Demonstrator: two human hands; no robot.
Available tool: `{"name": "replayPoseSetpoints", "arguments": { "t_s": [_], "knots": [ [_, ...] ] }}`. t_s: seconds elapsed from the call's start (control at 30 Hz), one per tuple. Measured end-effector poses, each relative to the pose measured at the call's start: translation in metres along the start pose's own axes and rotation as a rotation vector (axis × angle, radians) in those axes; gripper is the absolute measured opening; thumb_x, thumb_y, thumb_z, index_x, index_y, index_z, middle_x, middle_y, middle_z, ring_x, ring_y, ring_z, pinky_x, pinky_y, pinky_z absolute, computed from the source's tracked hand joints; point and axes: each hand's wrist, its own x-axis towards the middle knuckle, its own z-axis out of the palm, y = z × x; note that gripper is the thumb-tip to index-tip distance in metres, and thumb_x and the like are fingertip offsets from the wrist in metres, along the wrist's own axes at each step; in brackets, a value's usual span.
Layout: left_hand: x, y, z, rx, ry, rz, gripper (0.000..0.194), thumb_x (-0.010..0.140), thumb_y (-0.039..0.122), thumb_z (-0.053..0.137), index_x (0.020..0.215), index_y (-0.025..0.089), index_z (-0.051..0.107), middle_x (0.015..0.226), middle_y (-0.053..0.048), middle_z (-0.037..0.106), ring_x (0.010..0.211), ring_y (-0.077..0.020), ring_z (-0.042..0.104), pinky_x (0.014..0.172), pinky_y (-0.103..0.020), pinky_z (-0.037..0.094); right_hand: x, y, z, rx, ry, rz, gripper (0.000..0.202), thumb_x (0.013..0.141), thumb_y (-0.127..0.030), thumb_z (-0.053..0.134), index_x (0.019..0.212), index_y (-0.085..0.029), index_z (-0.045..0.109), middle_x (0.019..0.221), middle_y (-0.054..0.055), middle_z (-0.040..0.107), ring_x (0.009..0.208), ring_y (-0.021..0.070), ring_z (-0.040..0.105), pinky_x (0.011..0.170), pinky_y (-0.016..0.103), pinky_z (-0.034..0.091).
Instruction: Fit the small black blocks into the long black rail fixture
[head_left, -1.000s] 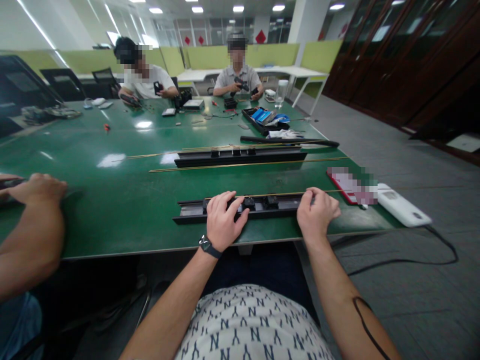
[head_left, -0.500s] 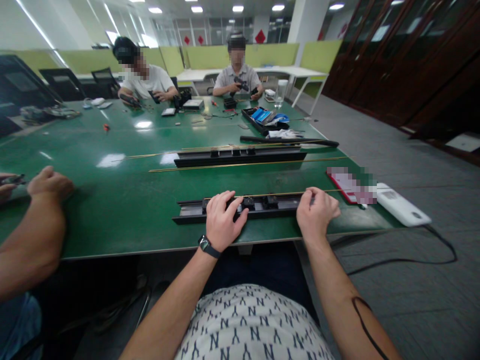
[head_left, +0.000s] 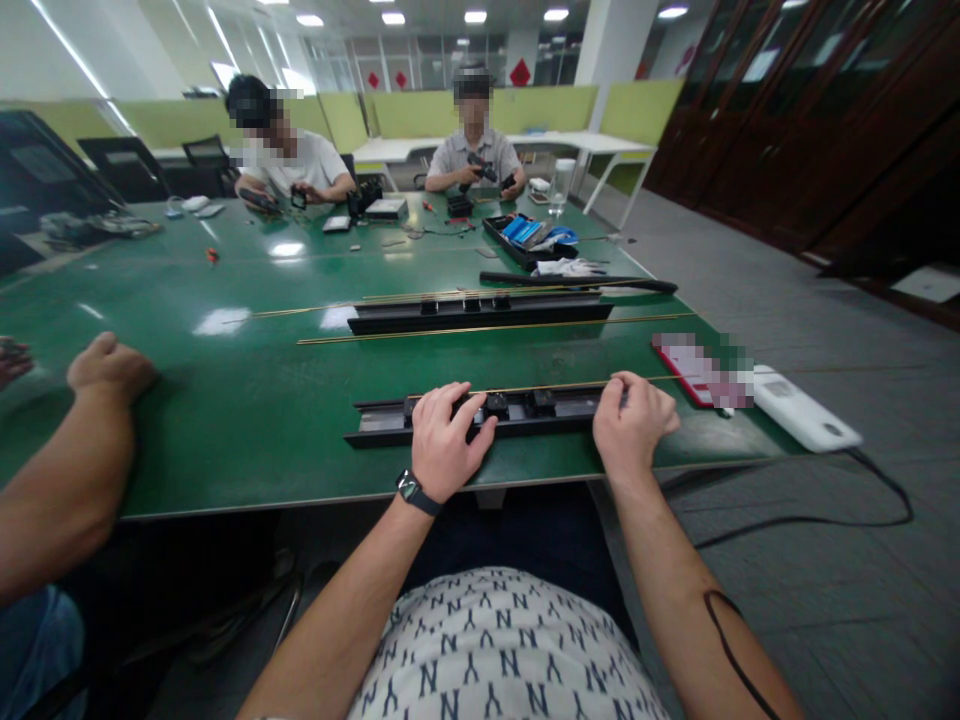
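A black channel (head_left: pixel 381 437) lies near the front edge of the green table, with small black blocks (head_left: pixel 540 402) inside it. My left hand (head_left: pixel 444 440) rests over its left part, fingers bent and spread a little, thumb apart; what lies under the palm is hidden. At the channel's right end my right hand (head_left: pixel 634 425) is closed in a pinch around a thin brass rod (head_left: pixel 559 386). This rod runs along the channel's far side and sticks out to the right beyond the hand.
Farther back lie a second black channel (head_left: pixel 480 318), thin rods and a black tube (head_left: pixel 577 282). To the right are a red-edged phone (head_left: pixel 686 370) and a white device (head_left: pixel 806 410) with a cable. A neighbour's fist (head_left: pixel 112 368) rests at left; two people sit opposite.
The rod in my right hand has shifted very slightly at its right end. At left the neighbour's fist has moved a little right, and the other hand has drawn away left.
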Motion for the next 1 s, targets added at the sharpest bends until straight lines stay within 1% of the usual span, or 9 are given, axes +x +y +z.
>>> {"name": "replayPoseSetpoints", "arguments": {
  "t_s": [0.1,0.33,0.57,0.7,0.8,0.9,1.0],
  "knots": [
    [0.0,0.0,0.0,-0.01,-0.008,-0.016,0.029,0.095,0.034,0.07,0.122,0.026,0.072,0.132,-0.011,0.07,0.128,-0.0285,0.062,0.113,-0.048,0.045,0.0,0.0,-0.001,0.003,0.004,0.002,0.035,0.099,-0.04,0.041,0.106,-0.022,0.07,0.107,0.013,0.072,0.112,0.0306,0.052,0.1,0.048,0.03],
    [0.0,0.0,0.0,-0.018,0.002,-0.017,0.028,0.095,0.033,0.07,0.122,0.025,0.073,0.131,-0.011,0.07,0.127,-0.028,0.062,0.112,-0.047,0.045,0.001,0.004,0.002,0.003,-0.008,-0.002,0.037,0.099,-0.041,0.041,0.104,-0.021,0.071,0.104,0.013,0.072,0.109,0.0302,0.053,0.099,0.047,0.029],
    [0.0,-0.001,0.002,-0.044,0.03,-0.012,0.028,0.094,0.03,0.07,0.121,0.024,0.072,0.131,-0.011,0.07,0.127,-0.0273,0.062,0.113,-0.048,0.046,0.001,0.004,0.001,0.002,0.007,0.001,0.036,0.098,-0.042,0.041,0.102,-0.021,0.07,0.104,0.013,0.072,0.108,0.0302,0.053,0.097,0.046,0.03],
    [0.0,-0.002,0.001,-0.096,0.071,-0.031,0.024,0.095,0.026,0.068,0.119,0.025,0.072,0.127,-0.01,0.071,0.126,-0.0258,0.064,0.112,-0.048,0.048,0.001,0.004,0.002,-0.001,0.018,-0.003,0.036,0.099,-0.043,0.041,0.102,-0.021,0.07,0.104,0.013,0.072,0.108,0.0302,0.053,0.097,0.046,0.03],
    [-0.001,-0.002,-0.005,-0.116,0.127,-0.015,0.024,0.095,0.022,0.068,0.118,0.025,0.071,0.124,-0.01,0.071,0.123,-0.0252,0.065,0.11,-0.047,0.05,0.001,0.005,0.002,-0.005,0.02,-0.006,0.036,0.099,-0.043,0.042,0.102,-0.021,0.07,0.104,0.013,0.072,0.109,0.0303,0.053,0.097,0.046,0.031],
    [-0.003,-0.003,-0.015,-0.071,0.166,-0.053,0.032,0.093,0.022,0.069,0.125,0.026,0.067,0.127,-0.01,0.069,0.125,-0.0267,0.063,0.11,-0.048,0.049,0.001,0.005,0.002,-0.005,0.013,-0.002,0.035,0.099,-0.042,0.042,0.102,-0.021,0.069,0.103,0.013,0.071,0.108,0.0305,0.053,0.097,0.047,0.031],
    [-0.009,-0.005,-0.026,0.065,0.257,-0.205,0.052,0.09,0.026,0.071,0.141,0.025,0.057,0.138,-0.015,0.061,0.132,-0.0326,0.057,0.114,-0.054,0.042,0.001,0.004,0.002,-0.004,0.013,0.002,0.033,0.098,-0.042,0.042,0.101,-0.021,0.069,0.103,0.012,0.071,0.109,0.0307,0.053,0.098,0.048,0.031]
  ]
}}
